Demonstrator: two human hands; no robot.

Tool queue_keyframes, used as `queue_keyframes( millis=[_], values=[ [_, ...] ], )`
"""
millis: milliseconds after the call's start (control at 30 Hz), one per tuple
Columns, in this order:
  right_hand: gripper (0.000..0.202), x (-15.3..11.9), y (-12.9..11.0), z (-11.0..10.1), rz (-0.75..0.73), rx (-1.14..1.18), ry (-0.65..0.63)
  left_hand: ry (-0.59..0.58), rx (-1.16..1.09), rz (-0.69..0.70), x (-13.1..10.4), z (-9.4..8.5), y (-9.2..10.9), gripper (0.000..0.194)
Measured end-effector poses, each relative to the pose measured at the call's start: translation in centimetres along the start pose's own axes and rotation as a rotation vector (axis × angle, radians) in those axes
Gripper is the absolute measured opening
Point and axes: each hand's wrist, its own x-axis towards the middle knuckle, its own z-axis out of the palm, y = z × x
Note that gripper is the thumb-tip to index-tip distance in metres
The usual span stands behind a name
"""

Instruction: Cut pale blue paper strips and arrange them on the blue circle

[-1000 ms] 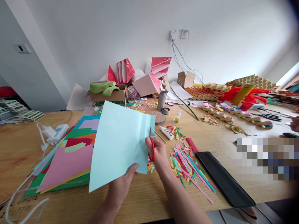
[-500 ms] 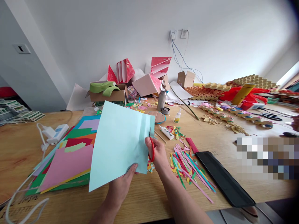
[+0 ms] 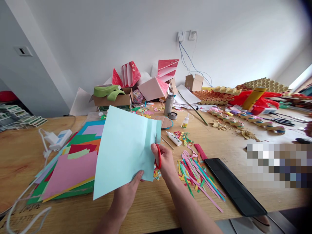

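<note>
Over table, hands gripping: left, pale-blue paper; right, red-handled scissors. Barely shifted since earlier.

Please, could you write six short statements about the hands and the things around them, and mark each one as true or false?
1. The right hand holds the scissors. True.
2. The scissors are green-handled. False: they are red-handled.
3. The left hand grips the light blue paper near its lower edge. True.
4. The light blue paper lies flat on the table. False: it is held up at a slant.
5. In the view, the paper strips lie left of the black flat device. True.
6. The paper strips are all one colour. False: several colours are mixed.
</note>
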Motion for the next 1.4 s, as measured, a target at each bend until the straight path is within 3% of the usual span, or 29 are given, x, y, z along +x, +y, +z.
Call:
queue_keyframes(
  millis=[467, 767, 1400],
  values=[
    [0.055, -0.04, -0.13, 0.09, 0.011, 0.027, -0.003, -0.019, 0.005, 0.001, 0.04, -0.10, 0.11, 0.035],
    [0.057, -0.11, -0.08, 0.07, 0.019, 0.031, 0.025, 0.005, -0.006, -0.008, -0.05, 0.04, 0.08, 0.042],
    [0.056, -0.09, -0.13, 0.17, 0.030, 0.059, 0.034, 0.025, 0.053, 0.113, 0.28, -0.23, 0.68, 0.025]
  ],
)
